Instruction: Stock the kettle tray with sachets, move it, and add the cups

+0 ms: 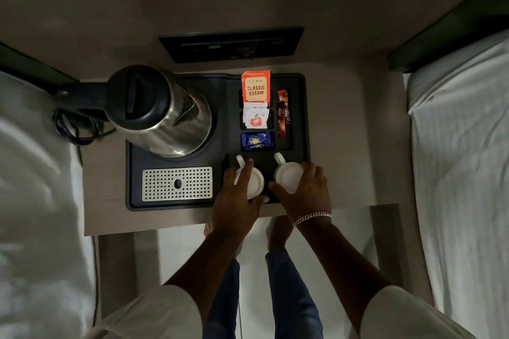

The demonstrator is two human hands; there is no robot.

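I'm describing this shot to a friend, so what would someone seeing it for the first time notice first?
Probably the two hands, the left hand and the right hand, each gripping an upside-down white cup, the left cup and the right cup, at the near right of the black tray. Next, the shiny steel kettle at the tray's far left, then the bright orange Classic Assam sachet at the far right.

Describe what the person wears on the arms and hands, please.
Both arms have short, loose, pale sleeves that end above the elbow; the forearms are bare. The right hand has a silver chain bracelet at the wrist. The left hand has nothing on its wrist. No gloves or rings show.
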